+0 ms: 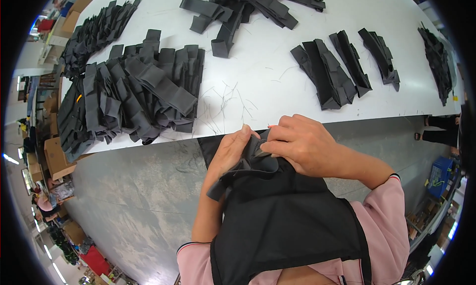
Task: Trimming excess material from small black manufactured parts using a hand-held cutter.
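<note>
At the table's front edge I hold a dark grey fabric strip (pixel 250 172) just above my black apron (pixel 282 218). My left hand (pixel 229 151) is closed round the strip from the left, its thumb pointing up. The fingers of my right hand (pixel 303 142) pinch the strip's upper end, close to the left thumb. Below the hands the strip curls into a loop, and its loose end hangs by my left wrist. A tiny orange-red bit shows at the right fingertips; its kind is too small to tell.
On the white table (pixel 238 81) lies a large heap of grey strips (pixel 144 86) at left, with another pile (pixel 248 4) at the far middle. Several folded strips (pixel 327 74) lie to the right, and a dark bundle (pixel 436 62) sits at the right edge. Loose threads (pixel 228 101) are scattered between.
</note>
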`<state>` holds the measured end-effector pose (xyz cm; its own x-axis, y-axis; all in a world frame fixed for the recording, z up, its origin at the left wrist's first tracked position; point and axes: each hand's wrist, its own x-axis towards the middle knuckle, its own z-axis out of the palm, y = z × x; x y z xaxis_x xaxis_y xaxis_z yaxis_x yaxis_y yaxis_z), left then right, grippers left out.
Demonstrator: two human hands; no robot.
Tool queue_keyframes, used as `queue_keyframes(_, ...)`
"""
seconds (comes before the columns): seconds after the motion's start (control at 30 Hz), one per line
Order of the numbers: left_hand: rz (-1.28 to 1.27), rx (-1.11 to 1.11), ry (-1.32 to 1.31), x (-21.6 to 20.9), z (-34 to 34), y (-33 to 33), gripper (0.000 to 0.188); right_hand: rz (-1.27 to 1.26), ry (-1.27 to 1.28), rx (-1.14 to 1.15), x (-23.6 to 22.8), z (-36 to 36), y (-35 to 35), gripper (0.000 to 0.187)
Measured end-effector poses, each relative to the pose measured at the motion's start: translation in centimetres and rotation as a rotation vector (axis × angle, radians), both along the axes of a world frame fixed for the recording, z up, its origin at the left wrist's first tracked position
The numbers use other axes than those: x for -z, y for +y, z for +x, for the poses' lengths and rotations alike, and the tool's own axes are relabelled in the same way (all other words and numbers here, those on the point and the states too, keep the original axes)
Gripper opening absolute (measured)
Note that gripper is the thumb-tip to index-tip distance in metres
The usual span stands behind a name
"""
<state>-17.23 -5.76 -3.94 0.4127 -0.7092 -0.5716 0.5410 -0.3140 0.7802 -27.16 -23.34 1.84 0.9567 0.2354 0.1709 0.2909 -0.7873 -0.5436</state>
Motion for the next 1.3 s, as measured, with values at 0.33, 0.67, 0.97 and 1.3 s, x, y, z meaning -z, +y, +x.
queue_keyframes(0.33,-0.071,0.037,0.146,-0.5,-0.2,-0.1,0.043,-0.039,-0.02,-0.14,0.0,0.6,-0.4,0.012)
queue_keyframes(0.67,-0.099,0.05,0.218,0.4,-0.3,0.0,0.042,-0.041,-0.095,-0.204,0.7,0.8,-0.6,0.01)
queue_keyframes(0.97,-0.105,0.056,0.214,0.5,-0.5,0.0,0.044,0.056,-0.049,-0.145,1.2,0.4,-0.4,0.013)
queue_keyframes(1.3,-0.077,0.077,0.193,0.9,-0.7,0.1,0.044,0.085,-0.009,-0.083,1.9,-0.4,0.1,0.011)
